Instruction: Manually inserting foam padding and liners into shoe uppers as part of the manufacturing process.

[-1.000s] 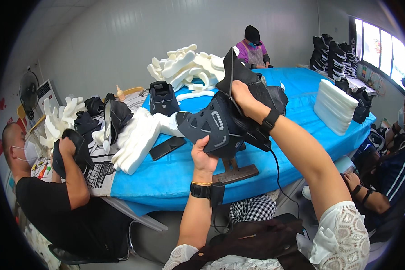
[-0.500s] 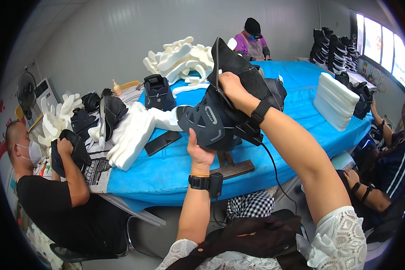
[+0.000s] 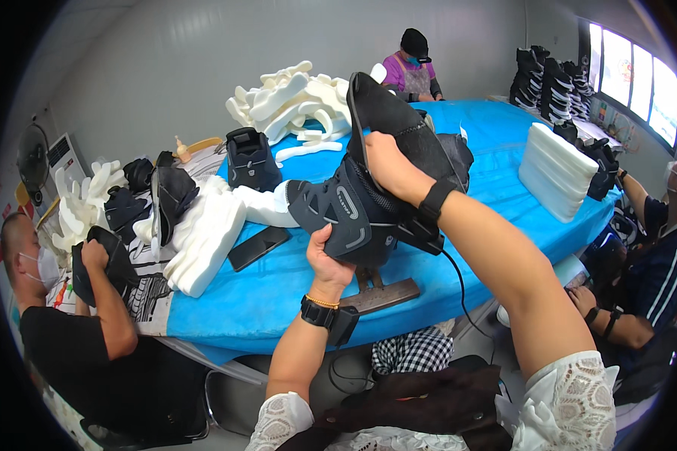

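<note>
A dark boot upper (image 3: pixel 353 210) is held above the table's front edge, its toe end to the left and its tall black shaft (image 3: pixel 410 128) spread open, leaning up and back. My left hand (image 3: pixel 329 263) grips its lower side from the front, thumb up against the outside. Closed at the shaft's opening, my right hand (image 3: pixel 391 165) holds the boot upper; its fingertips are hidden by the black material. A white foam piece (image 3: pixel 267 205) touches the toe end. Below the upper, a metal stand (image 3: pixel 380 297) sits on the table edge.
A black phone (image 3: pixel 259 249) lies beside stacked white foam pieces (image 3: pixel 203 240). Behind are another boot upper (image 3: pixel 253 161) and a heap of white foam (image 3: pixel 289 101). A white foam stack (image 3: pixel 557 173) stands right. Co-workers sit left, right and far; a black cable (image 3: pixel 462 282) hangs nearby.
The view has shifted slightly. My left hand has tilted at the wrist, still on the boot upper. My right hand keeps its hold at the opening.
</note>
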### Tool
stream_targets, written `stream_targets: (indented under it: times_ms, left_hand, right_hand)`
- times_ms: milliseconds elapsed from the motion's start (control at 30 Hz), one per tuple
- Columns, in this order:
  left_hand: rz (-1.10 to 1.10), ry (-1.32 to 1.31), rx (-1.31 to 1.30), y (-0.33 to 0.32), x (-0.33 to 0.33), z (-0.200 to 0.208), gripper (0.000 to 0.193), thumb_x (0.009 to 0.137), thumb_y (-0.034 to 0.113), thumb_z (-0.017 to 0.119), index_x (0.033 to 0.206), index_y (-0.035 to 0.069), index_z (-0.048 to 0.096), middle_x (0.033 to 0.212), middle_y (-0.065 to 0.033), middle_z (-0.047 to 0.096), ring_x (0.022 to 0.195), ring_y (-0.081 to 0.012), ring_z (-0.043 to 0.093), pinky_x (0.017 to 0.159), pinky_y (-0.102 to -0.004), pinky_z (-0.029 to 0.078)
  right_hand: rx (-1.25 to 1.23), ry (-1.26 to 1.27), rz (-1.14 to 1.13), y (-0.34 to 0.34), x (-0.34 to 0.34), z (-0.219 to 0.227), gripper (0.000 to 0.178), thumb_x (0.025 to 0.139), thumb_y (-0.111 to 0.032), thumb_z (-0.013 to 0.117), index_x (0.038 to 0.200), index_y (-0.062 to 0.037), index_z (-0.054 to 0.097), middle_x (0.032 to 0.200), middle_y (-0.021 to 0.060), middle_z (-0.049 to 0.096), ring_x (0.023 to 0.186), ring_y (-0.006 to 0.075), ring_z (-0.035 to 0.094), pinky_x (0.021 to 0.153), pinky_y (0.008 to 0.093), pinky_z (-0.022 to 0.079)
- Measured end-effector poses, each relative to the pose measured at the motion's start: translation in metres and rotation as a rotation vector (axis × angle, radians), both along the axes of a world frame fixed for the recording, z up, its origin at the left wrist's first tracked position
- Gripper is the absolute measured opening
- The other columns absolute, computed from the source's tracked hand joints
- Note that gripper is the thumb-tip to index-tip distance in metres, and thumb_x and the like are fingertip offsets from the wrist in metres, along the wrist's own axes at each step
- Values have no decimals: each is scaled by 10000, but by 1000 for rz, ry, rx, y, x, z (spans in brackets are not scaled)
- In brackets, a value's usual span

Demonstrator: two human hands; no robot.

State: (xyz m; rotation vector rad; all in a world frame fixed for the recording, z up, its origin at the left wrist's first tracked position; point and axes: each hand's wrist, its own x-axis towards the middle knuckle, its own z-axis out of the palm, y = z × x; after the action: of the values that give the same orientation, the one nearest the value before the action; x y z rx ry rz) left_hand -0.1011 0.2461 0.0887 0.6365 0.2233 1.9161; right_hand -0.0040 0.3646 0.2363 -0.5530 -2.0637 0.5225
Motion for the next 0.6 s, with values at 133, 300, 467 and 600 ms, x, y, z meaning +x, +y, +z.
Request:
stream_targets:
  times_ms: [133,300,467,600]
  left_hand:
    - [-41,-8,18,-2,6,-1,433,860,311,506,1156,13,613,1112,-126,682,1011,-281,655,933,-403,504]
    - [-40,0,24,-9,10,1,434,867,295,483,1159,-2,604,1105,-134,680,1009,-278,657,931,-400,506]
    - [-33,1,45,-3,11,2,434,875,291,470,1159,-13,598,1104,-145,678,1006,-281,658,925,-400,510]
    - [-62,10,80,4,-1,-6,439,882,295,481,1175,-12,594,1117,-148,675,1015,-288,656,932,-406,506]
  right_hand:
    - [-86,-34,9,-3,9,-1,254,914,-98,486,819,101,612,828,350,590,889,487,609,706,471,503]
    - [40,50,157,-2,7,-12,224,909,-83,491,821,103,581,749,288,595,689,333,632,623,432,485]
    - [-707,347,396,22,-1,-25,233,916,-99,493,814,93,576,685,248,575,600,259,585,587,422,462]
    - [87,63,85,-6,7,-6,306,924,-173,504,802,89,603,774,342,570,816,491,601,644,469,478]
